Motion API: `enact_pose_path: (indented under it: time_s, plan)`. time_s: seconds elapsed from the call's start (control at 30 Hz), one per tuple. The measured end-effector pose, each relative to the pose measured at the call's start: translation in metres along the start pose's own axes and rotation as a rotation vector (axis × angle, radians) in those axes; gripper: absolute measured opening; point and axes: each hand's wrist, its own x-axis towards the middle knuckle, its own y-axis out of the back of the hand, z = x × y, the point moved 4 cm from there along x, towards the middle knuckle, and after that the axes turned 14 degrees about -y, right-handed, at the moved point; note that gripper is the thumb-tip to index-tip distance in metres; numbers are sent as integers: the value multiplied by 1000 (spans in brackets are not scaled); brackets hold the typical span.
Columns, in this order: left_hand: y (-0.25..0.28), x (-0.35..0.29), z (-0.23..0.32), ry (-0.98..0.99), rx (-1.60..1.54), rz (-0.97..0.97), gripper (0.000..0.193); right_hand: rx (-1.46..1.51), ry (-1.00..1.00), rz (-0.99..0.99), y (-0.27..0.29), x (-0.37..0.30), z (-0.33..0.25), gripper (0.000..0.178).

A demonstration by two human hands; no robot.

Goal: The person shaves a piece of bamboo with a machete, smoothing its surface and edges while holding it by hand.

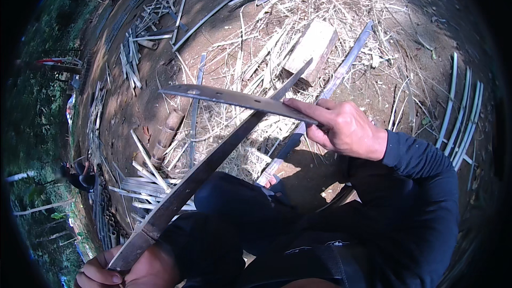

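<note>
My left hand [128, 269], at the lower left, is closed round the near end of a long dark strip [208, 162]. A ridge like a bamboo node crosses the strip near my fingers, and it slants away to a narrow far tip. My right hand [346, 128] grips a long, slightly curved knife [224, 97] with small marks or holes along its blade. The handle is hidden in my fist. Pointing left, the blade lies across the upper part of the strip and seems to touch it. Both hands are in front of my seated body.
A pale wooden block [308, 48] stands among bamboo shavings [224, 122] ahead. Beside it leans a long bamboo piece [349, 58]. A cut bamboo section [168, 130] lies to the left, near split slats [144, 189]. Several pale strips [464, 114] lie at the right.
</note>
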Motion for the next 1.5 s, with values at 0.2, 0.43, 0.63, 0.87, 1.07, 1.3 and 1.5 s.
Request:
enact_pose_path:
  time_s: [0.2, 0.43, 0.63, 0.87, 1.07, 1.3, 1.5]
  plan:
    - [-6, -14, -3, -82, 130, 75, 17, -22, -141, 59, -8, -10, 53, 46]
    - [-10, -4, -1, -99, 202, 61, 18, -212, -258, 23, -9, -9, 86, 45]
    - [-6, -8, -2, -79, 187, 35, 17, -95, -311, 23, -13, -5, 115, 38]
    - [18, 5, -12, 33, 62, -55, 9, -228, -449, -5, -15, 3, 202, 32]
    - [31, 18, -11, 57, 78, -82, 8, -300, -338, -12, -19, 19, 153, 37]
    - [48, 14, -28, 76, 124, -34, 10, -304, -586, -8, -33, 14, 254, 25]
    - [71, 24, -43, 130, 109, -10, 13, -225, -645, 8, -37, 5, 274, 25]
